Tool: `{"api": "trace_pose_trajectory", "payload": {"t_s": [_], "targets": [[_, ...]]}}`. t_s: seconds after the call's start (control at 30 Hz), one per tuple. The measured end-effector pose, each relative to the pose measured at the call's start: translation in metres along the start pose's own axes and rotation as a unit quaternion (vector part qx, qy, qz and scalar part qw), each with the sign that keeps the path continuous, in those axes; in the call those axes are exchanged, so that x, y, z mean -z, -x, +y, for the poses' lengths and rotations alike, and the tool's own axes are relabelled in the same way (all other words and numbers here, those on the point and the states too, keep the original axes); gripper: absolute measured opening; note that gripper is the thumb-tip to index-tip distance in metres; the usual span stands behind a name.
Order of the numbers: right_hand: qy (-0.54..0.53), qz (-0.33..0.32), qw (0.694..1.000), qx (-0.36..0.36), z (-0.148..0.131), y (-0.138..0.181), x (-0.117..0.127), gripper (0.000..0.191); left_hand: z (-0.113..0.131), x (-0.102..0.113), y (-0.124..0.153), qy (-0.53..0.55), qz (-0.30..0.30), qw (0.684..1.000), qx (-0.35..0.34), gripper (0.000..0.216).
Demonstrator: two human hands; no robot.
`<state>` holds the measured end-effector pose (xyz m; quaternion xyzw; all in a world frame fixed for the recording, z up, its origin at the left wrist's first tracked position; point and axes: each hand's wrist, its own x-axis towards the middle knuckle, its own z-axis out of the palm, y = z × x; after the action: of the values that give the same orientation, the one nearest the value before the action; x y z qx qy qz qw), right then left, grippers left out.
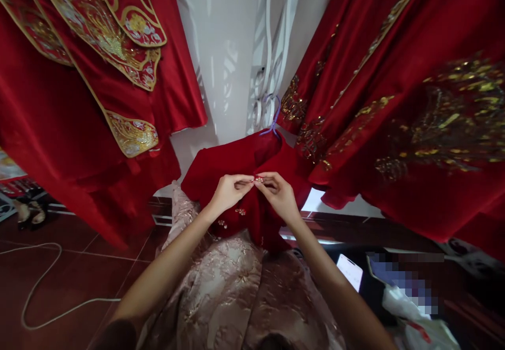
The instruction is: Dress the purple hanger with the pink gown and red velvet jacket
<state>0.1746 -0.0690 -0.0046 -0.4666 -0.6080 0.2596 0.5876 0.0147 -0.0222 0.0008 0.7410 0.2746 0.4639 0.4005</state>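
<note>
A small dark red jacket (232,168) hangs on a purple hanger (272,116) in front of me, over a pale pink-gold brocade skirt (236,287). My left hand (229,189) and my right hand (278,192) meet at the jacket's front, fingers pinched together on a small gold button or clasp (258,179). Two more gold buttons (240,212) show lower on the jacket's front, between my wrists.
Large red robes with gold embroidery hang at the left (90,76) and the right (414,119). A white wall (232,50) is behind. A white cable (43,287) loops over the dark red tiled floor. A phone (349,271) and white bags (414,318) lie at the lower right.
</note>
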Motion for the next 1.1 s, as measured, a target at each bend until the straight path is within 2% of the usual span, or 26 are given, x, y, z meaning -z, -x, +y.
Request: {"api": "trace_pose_trajectory", "payload": {"t_s": [0.13, 0.3, 0.5, 0.6, 0.67, 0.73, 0.83, 0.9, 0.93, 1.03, 1.1], "targets": [[0.006, 0.011, 1.0, -0.019, -0.004, -0.005, -0.002, 0.03, -0.001, 0.009, -0.01, 0.003, -0.051, 0.999, -0.015, 0.023], [0.006, 0.041, 0.998, -0.044, -0.003, -0.009, -0.002, 0.033, 0.002, 0.011, -0.024, -0.059, -0.089, 0.994, -0.034, 0.023], [0.006, 0.031, 0.998, -0.048, -0.002, -0.01, 0.0, 0.027, 0.002, 0.013, -0.028, -0.151, -0.087, 0.983, -0.065, 0.022], [0.017, 0.024, 0.999, -0.044, 0.001, -0.015, -0.001, 0.021, 0.001, 0.005, -0.024, -0.146, -0.081, 0.984, -0.06, 0.02], [0.043, 0.06, 0.996, -0.046, 0.005, -0.018, -0.005, 0.015, 0.0, -0.007, -0.019, -0.097, -0.061, 0.993, -0.032, 0.018], [0.052, 0.113, 0.991, -0.05, 0.009, -0.02, -0.011, 0.014, -0.001, -0.023, -0.012, -0.031, -0.01, 0.999, -0.001, 0.018], [0.023, 0.143, 0.989, -0.034, 0.016, -0.011, -0.019, 0.036, -0.004, -0.044, -0.002, 0.066, 0.108, 0.991, 0.041, 0.024], [0.006, 0.124, 0.992, -0.031, 0.022, 0.0, -0.017, 0.052, -0.009, -0.052, 0.002, 0.117, 0.154, 0.978, 0.079, 0.021], [0.002, 0.103, 0.994, -0.042, 0.025, 0.006, -0.014, 0.053, -0.012, -0.053, 0.003, 0.135, 0.156, 0.973, 0.099, 0.019], [0.017, 0.024, 0.995, -0.099, 0.032, 0.016, 0.003, 0.036, -0.021, -0.054, 0.003, 0.16, 0.132, 0.968, 0.14, 0.017], [-0.004, -0.007, 0.991, -0.137, 0.035, 0.015, 0.016, 0.027, -0.024, -0.056, 0.005, 0.156, 0.124, 0.967, 0.159, 0.022]]}}
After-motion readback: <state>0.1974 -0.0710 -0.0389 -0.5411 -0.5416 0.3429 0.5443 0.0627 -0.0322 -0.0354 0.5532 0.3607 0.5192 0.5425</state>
